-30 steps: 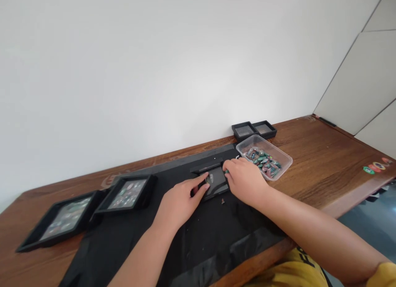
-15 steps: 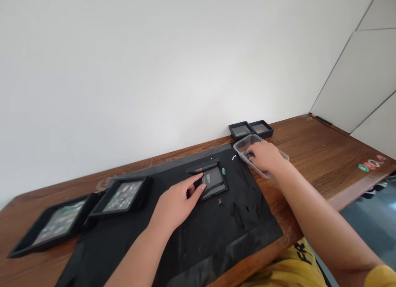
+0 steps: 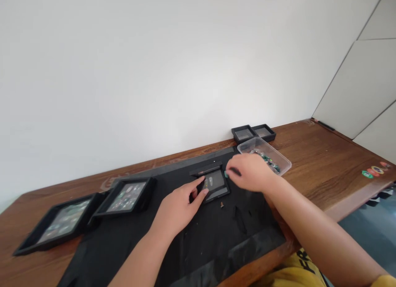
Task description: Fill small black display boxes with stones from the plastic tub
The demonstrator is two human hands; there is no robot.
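My left hand lies at the left side of a small black frame, thumb and forefinger curled against its edge. Inside the frame, on a grey panel, are small pale pieces near my left fingertips. My right hand hovers just right of the frame with its fingers drawn together. At those fingertips shows a green stone; whether they grip it or something else is hidden. A small brown piece lies below the frame on the black mat.
Behind my right hand stands a clear plastic tub of small coloured pieces. Two small black frames sit by the wall. Two larger frames, one farther left and one nearer, hold many pieces. Round stickers mark the wooden table's right edge.
My right hand has come out of the plastic tub and moved left to the green stone beside the frame. My left hand stays at the frame; the view has shifted slightly.
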